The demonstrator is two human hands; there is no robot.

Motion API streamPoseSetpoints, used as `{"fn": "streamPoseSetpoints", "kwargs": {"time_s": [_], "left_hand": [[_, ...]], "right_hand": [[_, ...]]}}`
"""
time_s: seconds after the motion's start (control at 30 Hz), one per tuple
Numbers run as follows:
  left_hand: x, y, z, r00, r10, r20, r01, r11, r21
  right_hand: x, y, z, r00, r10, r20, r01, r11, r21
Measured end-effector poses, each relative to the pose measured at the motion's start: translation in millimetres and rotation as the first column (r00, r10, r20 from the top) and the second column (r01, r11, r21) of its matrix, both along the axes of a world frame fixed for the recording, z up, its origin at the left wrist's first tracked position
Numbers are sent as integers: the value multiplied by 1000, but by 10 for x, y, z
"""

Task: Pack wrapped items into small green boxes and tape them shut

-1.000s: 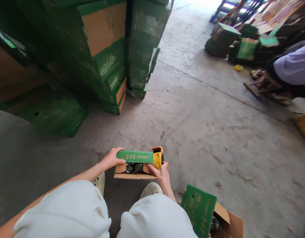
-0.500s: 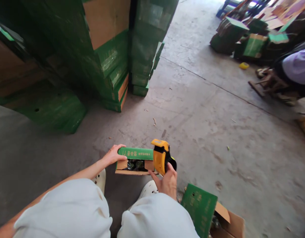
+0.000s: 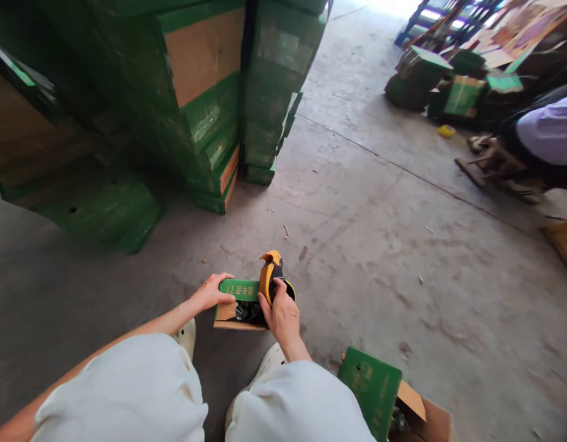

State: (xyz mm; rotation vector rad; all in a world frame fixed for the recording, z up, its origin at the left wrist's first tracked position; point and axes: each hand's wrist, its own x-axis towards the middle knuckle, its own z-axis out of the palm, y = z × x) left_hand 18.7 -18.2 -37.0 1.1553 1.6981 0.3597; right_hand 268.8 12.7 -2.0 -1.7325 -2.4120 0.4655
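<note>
A small green cardboard box (image 3: 239,289) is on the floor between my feet. Its near side is partly uncovered, showing dark, shiny wrapped items (image 3: 247,312) and a brown inner flap (image 3: 226,310). My left hand (image 3: 212,291) grips the box's left end, thumb on the near side and fingers over the top. In my right hand (image 3: 281,312) is a yellow and black tape dispenser (image 3: 266,277), held upright at the right part of the box and hiding that end. Whether the dispenser touches the box I cannot tell.
Tall stacks of green boxes (image 3: 209,116) stand ahead on the left. Another open green box (image 3: 370,390) lies by my right knee. At the right sits a person in a light purple top (image 3: 548,129), near a yellow tape roll (image 3: 446,131) and piled boxes (image 3: 465,96).
My right hand has moved left with the tape dispenser, which has turned and now covers more of the box's right part. My left hand keeps its grip on the box.
</note>
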Motion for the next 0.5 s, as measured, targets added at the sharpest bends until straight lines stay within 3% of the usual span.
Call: {"fn": "streamPoseSetpoints", "kwargs": {"time_s": [0.1,0.17,0.27,0.37,0.43,0.5], "left_hand": [[-21,-20,113,1000,9,29,-9,1000,15],[-190,47,355,997,-36,72,37,999,-13],[-657,328,1012,976,-197,96,202,978,-42],[-998,648,1744,932,-357,-62,360,931,50],[-926,696,2001,892,-418,-174,431,902,42],[-571,547,1941,858,-457,-237,471,882,6]], "right_hand": [[-33,29,67,996,14,91,-9,999,-53],[-53,45,114,990,67,127,-60,997,-58],[-70,55,179,975,120,186,-106,991,-83],[-63,50,233,969,162,188,-146,985,-96],[-38,35,271,968,189,166,-176,980,-87],[8,6,311,966,212,147,-202,976,-82]]}}
